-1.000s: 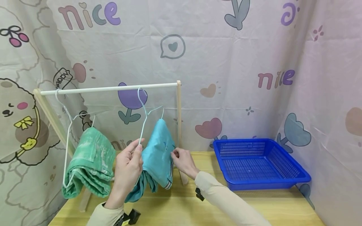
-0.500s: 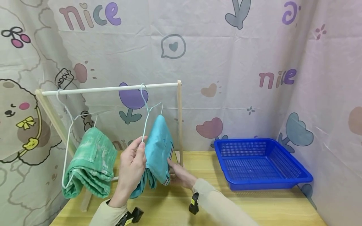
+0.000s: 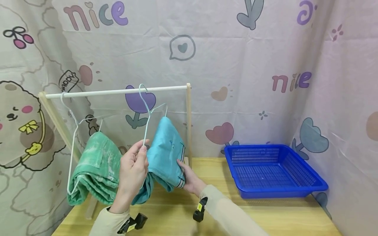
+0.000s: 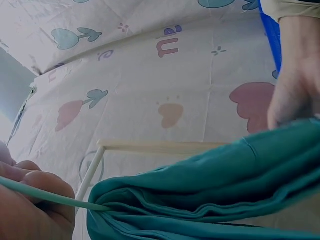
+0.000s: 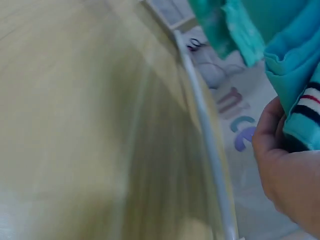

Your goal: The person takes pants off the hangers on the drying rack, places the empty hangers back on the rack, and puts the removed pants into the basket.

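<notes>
In the head view my left hand (image 3: 134, 170) pinches the side wire of a pale blue wire hanger (image 3: 146, 123). Its hook overlaps the white rod (image 3: 112, 93), with the curved top showing above it. Folded turquoise pants (image 3: 166, 147) drape over this hanger, their black-and-white striped edge at the lower right. That edge is held by my right hand (image 3: 191, 179), thumb on the near face. The right wrist view shows the fingers (image 5: 272, 120) curled under the cloth (image 5: 292, 55). From the left wrist, the hanger wire (image 4: 55, 199) runs into the folded layers (image 4: 200, 175).
Green pants (image 3: 95, 160) hang folded on a white hanger (image 3: 72, 144) at the rod's left end. Wooden posts (image 3: 189, 124) carry the rod above the wooden table (image 3: 224, 213). A blue plastic basket (image 3: 274, 190) stands on the right, before a printed curtain (image 3: 251, 82).
The blue hanger has risen and its hook now reaches above the rod. My right hand went from pinching the pants' side, through straighter fingers, to holding their lower striped edge.
</notes>
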### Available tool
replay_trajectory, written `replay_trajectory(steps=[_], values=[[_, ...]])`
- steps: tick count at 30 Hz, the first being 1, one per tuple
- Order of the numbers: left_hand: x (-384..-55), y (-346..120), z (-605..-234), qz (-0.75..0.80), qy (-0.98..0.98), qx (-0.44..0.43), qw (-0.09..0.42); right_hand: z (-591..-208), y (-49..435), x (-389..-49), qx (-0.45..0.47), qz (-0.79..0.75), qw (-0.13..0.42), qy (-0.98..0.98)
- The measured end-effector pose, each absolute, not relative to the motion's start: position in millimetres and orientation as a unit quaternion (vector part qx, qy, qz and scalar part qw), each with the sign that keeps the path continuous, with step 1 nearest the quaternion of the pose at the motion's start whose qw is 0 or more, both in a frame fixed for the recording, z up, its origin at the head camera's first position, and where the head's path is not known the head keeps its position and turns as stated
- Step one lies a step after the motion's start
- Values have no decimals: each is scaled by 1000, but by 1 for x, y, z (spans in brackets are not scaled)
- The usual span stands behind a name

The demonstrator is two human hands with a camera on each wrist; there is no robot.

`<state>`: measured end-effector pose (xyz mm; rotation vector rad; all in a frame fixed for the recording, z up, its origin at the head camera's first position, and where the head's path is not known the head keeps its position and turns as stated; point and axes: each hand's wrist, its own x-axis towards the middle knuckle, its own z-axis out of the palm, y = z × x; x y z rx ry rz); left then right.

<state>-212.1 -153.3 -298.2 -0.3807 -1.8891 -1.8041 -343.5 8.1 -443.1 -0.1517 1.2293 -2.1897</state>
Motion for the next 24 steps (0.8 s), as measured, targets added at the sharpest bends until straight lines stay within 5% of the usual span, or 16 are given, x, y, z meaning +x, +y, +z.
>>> replay_trajectory(steps=[11,24], values=[[-210,-162,-304,-663,-703,-99,236,-420,29,-360,-85,-819,342,453],[-206,-177,-309,-648,-714,-103,246,-380,37,-359,-171,-742,216,611]])
